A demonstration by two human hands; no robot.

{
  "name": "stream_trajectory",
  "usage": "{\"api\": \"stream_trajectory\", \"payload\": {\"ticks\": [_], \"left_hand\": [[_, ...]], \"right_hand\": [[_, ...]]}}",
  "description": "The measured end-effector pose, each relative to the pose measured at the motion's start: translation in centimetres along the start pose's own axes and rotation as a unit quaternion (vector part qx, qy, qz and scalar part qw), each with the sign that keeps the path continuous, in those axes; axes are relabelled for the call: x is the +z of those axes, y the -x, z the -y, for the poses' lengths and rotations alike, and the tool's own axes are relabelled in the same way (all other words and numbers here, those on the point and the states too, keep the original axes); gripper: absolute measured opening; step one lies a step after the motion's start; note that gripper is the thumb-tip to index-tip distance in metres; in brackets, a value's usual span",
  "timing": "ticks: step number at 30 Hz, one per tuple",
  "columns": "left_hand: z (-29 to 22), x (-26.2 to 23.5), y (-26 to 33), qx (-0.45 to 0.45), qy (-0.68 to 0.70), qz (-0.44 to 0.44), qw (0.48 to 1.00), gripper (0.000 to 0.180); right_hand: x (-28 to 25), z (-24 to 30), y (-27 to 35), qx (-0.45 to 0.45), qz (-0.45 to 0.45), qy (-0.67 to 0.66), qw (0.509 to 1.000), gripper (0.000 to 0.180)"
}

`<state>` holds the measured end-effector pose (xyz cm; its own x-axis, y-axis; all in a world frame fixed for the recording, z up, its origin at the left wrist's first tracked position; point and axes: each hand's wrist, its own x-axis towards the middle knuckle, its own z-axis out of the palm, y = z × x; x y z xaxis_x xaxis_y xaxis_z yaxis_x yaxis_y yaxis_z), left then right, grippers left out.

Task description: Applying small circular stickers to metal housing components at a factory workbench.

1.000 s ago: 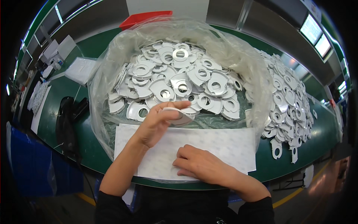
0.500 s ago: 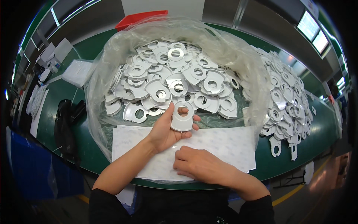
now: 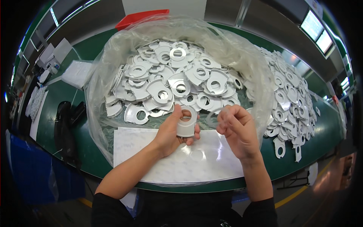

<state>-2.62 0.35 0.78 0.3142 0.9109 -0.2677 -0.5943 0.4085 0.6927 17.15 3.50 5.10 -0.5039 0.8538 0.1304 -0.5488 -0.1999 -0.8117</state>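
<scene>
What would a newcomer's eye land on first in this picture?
Probably the big heap of glossy white plates with round holes, inside the clear plastic bag mid-picture. Just below, the left hand holds one white holed plate and the right hand a thin translucent ring. The bright red container behind the bag, toward the left, also stands out.

Sheets [image 3: 179, 166] lie before the heaped parts [image 3: 178, 78]
</scene>
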Motion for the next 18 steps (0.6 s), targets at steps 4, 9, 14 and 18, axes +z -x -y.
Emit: {"api": "stream_trajectory", "payload": {"ticks": [4,9,14,18], "left_hand": [[0.2,0.4,0.2,0.005,-0.110,-0.016,0.994,0.057],[0.7,0.6,0.2,0.022,-0.128,-0.012,0.991,0.057],[0.6,0.0,0.0,-0.013,-0.027,0.032,0.999,0.068],[0.7,0.4,-0.1,-0.011,-0.034,0.021,0.999,0.068]], "right_hand": [[-0.2,-0.9,-0.2,0.031,-0.055,0.006,0.998,0.009],[0.4,-1.7,-0.4,0.023,-0.097,0.085,0.991,0.013],[0.4,-3.1,-0.9,0.003,-0.108,0.176,0.978,0.013],[0.7,-4.1,-1.0,0.032,-0.098,0.141,0.985,0.013]]}}
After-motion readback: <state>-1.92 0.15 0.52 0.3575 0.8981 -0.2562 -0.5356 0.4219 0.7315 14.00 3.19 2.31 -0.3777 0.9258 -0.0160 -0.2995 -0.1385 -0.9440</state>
